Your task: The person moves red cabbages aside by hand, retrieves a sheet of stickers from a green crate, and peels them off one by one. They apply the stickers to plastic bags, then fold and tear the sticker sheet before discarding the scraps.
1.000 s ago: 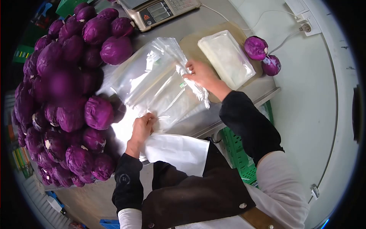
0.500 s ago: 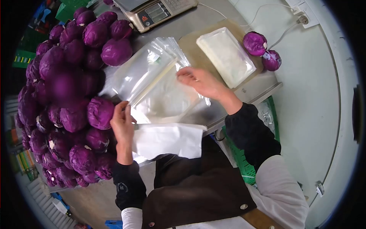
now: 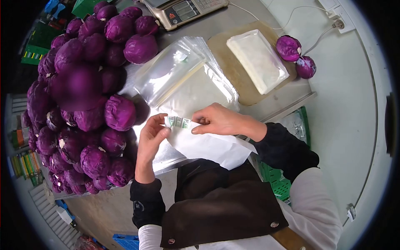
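Observation:
A white sheet (image 3: 212,146) with a row of small green-and-white labels (image 3: 178,122) along its top edge is between my hands, near the table's front edge. My left hand (image 3: 153,135) pinches the sheet's left top corner. On the right, my right hand (image 3: 214,120) grips the top edge beside the labels, thumb and fingers pressed together. Just beyond my hands lie clear plastic bags (image 3: 179,79) in a flat, overlapping stack.
Purple cabbages (image 3: 120,112) are piled at the left. A scale (image 3: 183,12) stands at the back. A wrapped white pack (image 3: 258,60) rests on a brown board (image 3: 218,48), with two cabbages (image 3: 288,48) at its right. A green crate (image 3: 277,183) is below the table.
Both hands have come together over the white sheet and taken hold of its top edge. The sheet has been raised and turned, and its labels now show. My right hand has left the bags.

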### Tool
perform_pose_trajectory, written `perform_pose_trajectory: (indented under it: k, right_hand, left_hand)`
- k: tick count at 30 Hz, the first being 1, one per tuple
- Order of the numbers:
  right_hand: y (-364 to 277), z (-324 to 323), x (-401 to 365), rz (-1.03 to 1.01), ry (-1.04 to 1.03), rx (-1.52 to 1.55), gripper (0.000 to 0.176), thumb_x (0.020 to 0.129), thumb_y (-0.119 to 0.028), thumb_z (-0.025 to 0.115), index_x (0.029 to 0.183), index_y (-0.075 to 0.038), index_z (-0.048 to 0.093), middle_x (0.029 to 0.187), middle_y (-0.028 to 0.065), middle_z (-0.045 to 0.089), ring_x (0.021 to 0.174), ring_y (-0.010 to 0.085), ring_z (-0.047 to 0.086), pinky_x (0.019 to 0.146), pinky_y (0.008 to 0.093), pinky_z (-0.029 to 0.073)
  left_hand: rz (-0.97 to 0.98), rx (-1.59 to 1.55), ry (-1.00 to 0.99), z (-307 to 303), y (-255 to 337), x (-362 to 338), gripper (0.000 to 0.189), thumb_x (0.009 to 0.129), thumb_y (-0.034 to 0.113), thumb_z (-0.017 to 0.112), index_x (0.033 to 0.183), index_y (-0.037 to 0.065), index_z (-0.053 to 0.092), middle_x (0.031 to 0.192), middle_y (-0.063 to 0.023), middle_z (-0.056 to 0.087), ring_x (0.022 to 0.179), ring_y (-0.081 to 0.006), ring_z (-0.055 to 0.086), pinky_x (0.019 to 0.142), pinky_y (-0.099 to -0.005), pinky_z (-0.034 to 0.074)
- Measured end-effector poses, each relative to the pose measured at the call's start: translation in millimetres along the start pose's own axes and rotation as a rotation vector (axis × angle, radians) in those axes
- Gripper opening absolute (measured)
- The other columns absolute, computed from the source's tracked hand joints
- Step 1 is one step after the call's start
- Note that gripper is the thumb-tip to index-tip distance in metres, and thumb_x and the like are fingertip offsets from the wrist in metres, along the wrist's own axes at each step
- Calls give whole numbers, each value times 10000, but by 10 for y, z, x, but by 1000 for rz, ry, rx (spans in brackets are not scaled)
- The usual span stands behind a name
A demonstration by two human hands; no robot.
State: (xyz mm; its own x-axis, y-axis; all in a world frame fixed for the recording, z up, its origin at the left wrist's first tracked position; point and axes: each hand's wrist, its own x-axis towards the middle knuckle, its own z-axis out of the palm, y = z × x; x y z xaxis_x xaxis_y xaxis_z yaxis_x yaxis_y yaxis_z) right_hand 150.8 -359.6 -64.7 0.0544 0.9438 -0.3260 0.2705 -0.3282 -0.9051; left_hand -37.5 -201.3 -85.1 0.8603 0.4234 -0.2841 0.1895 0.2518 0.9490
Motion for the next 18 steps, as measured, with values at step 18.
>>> perform_pose_trajectory:
  k: [18]
  right_hand:
    - [-85,-16,-395,-98,158,-73,208,757,-196,660,792,1,601,640,126,543,564,253,512,547,351,389]
  left_hand:
    - [-16,-211,253,482,134,-117,126,793,-16,618,917,-2,596,824,-15,624,703,-72,549,689,-195,435]
